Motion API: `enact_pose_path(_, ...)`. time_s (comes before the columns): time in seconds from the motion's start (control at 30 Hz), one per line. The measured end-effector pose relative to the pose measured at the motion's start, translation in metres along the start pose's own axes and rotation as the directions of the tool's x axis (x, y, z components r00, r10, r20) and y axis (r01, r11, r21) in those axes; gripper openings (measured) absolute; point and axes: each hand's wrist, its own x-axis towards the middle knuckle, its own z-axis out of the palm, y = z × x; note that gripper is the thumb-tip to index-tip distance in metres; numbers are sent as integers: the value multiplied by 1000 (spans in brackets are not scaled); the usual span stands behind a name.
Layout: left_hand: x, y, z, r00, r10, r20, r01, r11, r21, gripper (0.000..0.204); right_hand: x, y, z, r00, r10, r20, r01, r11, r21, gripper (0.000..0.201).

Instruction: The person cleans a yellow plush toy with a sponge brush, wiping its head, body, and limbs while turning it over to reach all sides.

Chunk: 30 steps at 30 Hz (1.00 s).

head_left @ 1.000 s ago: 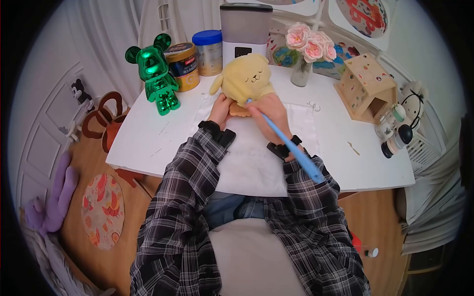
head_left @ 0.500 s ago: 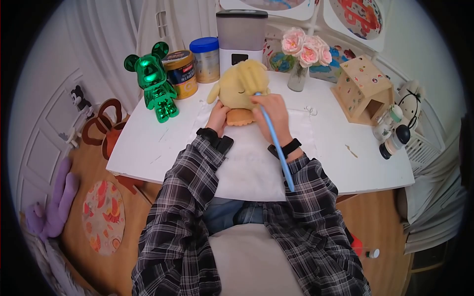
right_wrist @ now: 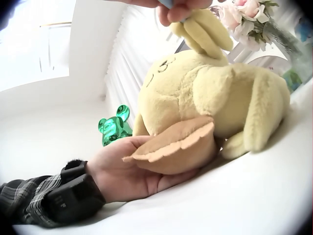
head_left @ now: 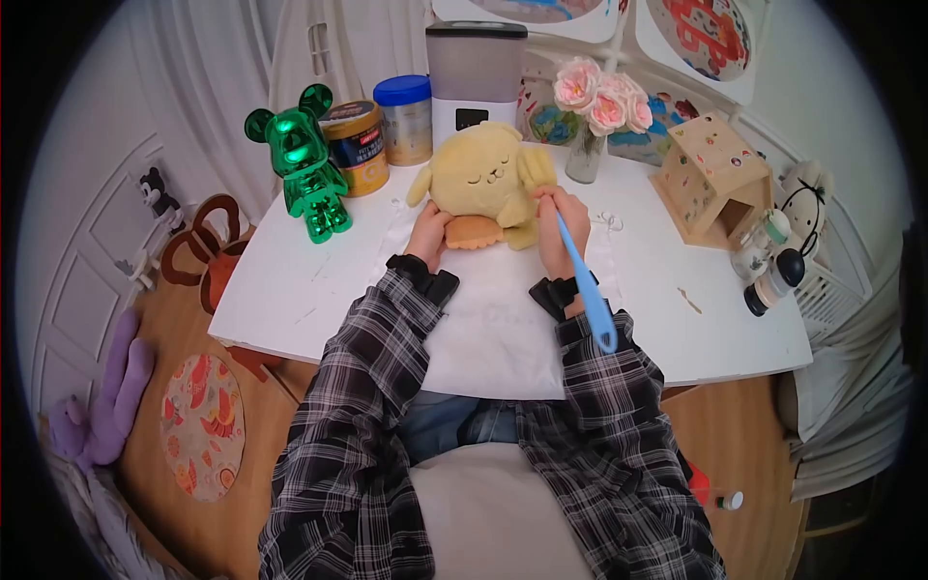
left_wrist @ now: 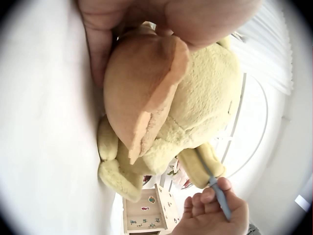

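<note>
A yellow plush toy [head_left: 474, 179] with a sleepy face leans on a white cloth [head_left: 493, 338]. Its tan scalloped piece [right_wrist: 181, 147] rests against my left hand [right_wrist: 120, 171], whose fingers curl under and behind it in the right wrist view. My right hand [head_left: 565, 235] pinches a blue handle [head_left: 590, 290]. A soft yellow lobed head [head_left: 535, 167] at the handle's upper end touches the side of the toy's face. In the left wrist view my right hand [left_wrist: 212, 213] shows curled fingers round the handle.
Behind the toy stand a green shiny bear [head_left: 307, 164], two tins [head_left: 403, 121], a grey-and-white container [head_left: 476, 68] and a vase of pink roses [head_left: 585, 155]. A wooden house [head_left: 710, 179] and bottles [head_left: 773, 280] are at the right.
My right hand has moved right with the blue handle, and the yellow head has gone from across the toy's face to its right side. My left hand stays by the tan piece.
</note>
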Motion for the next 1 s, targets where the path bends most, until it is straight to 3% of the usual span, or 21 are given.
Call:
enact_pose_path(0.13, 1, -1, -2, 1000, 0, -8, 0, 1000, 0, 32, 1, 12, -1, 975, 186, 120, -191, 981, 28, 21)
enact_pose_path(0.27, 7, -6, -6, 1000, 12, 28, -11, 1000, -21, 31, 6, 5, -5, 989, 33, -141, -25, 998, 54, 20)
enact_pose_path(0.37, 5, -4, -4, 1000, 5, 20, -4, 1000, -19, 31, 0, 5, 2, 1000, -16, 1, 16, 988, 154, 20)
enact_pose_path(0.5, 5, -4, -6, 1000, -1, 23, 1, 1000, -9, 31, -2, 14, 3, 952, 244, 184, -269, 955, 126, 21)
enact_pose_path(0.53, 5, -4, -6, 1000, 6, 23, -5, 1000, -10, 31, -1, 16, 1, 946, 275, 173, -304, 938, 167, 22)
enact_pose_path(0.67, 6, -5, -5, 999, 12, 30, -13, 1000, 3, 30, 4, 7, -2, 990, 128, -64, -116, 980, 162, 19)
enact_pose_path(0.77, 6, -5, -6, 1000, -15, 7, 15, 1000, 15, 29, 1, 5, 5, 976, 184, 121, -209, 946, 247, 19)
enact_pose_path(0.8, 4, -3, -5, 1000, -13, 9, 13, 1000, 8, 29, 0, 7, 6, 980, 147, 134, -168, 973, 156, 19)
enact_pose_path(0.9, 0, 1, -1, 1000, -9, 22, 9, 1000, -6, 28, -2, 9, -1, 955, 258, 147, -281, 944, 172, 19)
enact_pose_path(1.0, 0, 2, 0, 999, -2, 42, 2, 1000, -9, 28, -2, 5, -1, 1000, 31, 3, -31, 987, 160, 15)
